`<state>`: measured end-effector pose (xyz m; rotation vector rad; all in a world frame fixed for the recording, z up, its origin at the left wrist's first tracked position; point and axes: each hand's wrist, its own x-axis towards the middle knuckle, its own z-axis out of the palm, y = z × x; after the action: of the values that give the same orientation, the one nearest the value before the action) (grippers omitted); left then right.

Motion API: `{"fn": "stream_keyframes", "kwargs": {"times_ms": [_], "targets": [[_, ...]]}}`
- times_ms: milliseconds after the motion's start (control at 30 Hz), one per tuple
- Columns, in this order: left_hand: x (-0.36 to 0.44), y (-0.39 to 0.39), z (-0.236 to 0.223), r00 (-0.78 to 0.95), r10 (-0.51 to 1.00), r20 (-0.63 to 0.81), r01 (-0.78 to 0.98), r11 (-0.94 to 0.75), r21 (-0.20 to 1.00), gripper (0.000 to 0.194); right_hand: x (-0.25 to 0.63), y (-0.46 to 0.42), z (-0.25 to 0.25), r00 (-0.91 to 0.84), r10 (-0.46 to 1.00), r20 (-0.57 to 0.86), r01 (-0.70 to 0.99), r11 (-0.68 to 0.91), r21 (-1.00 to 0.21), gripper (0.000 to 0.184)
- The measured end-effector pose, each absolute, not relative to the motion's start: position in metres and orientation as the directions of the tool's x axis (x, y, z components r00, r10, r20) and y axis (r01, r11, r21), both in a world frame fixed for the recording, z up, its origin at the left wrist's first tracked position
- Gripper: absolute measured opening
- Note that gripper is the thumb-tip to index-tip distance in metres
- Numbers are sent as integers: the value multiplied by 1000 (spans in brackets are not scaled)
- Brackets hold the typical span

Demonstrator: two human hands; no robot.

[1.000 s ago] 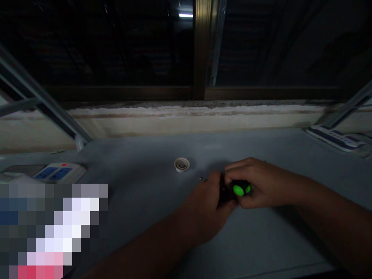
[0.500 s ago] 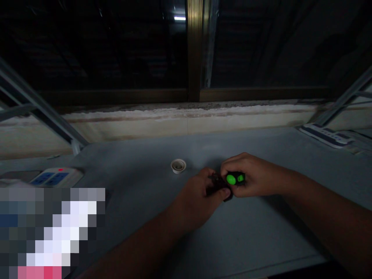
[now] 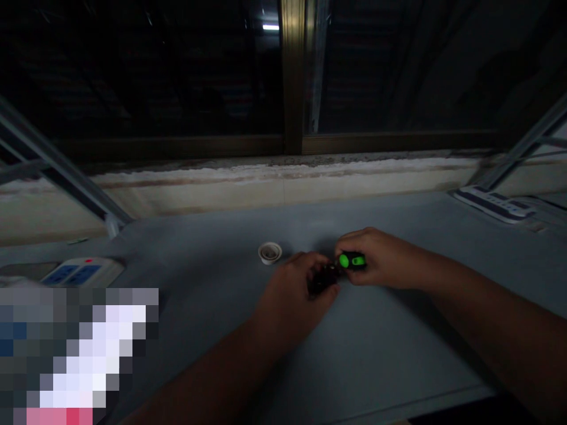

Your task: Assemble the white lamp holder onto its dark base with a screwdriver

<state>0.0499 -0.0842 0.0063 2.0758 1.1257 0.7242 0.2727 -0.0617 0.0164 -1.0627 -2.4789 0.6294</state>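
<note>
My left hand (image 3: 295, 289) is closed around a small dark brown object (image 3: 322, 280), glossy in places, whose kind I cannot make out in the dim light. Just to its right, my right hand (image 3: 370, 257) grips a green-and-black handle (image 3: 353, 260) that looks like a screwdriver's, its bright green end facing me. The tool's far end is hidden by the fingers and the dark object. Both hands are close together above the grey table (image 3: 376, 342). Behind my left hand sits a small round white cup-like piece (image 3: 270, 253) with rings inside.
A white power strip (image 3: 494, 203) lies at the back right. At the left is another white socket unit (image 3: 86, 271) with blue panels and a red light. Metal frame bars (image 3: 66, 165) rise at both sides. A pixelated patch covers the lower left.
Both hands have shifted slightly left, and the dark object has turned within my left hand. The green-and-black handle has moved a little up and left with my right hand.
</note>
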Motion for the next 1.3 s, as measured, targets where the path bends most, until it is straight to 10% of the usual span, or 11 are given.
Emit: {"fn": "stream_keyframes", "kwargs": {"times_ms": [533,833,1300], "targets": [[45,-79,8,388,915,108,391,-270,880,26,307,-44,9,-536,831,152,698,537,-473,32],[42,-74,22,401,912,86,149,-158,976,30,268,-58,3,-529,818,225,134,343,-930,36],[30,-63,31,359,930,78,208,-161,965,32,282,-50,7,-462,866,191,141,285,-948,34]]}}
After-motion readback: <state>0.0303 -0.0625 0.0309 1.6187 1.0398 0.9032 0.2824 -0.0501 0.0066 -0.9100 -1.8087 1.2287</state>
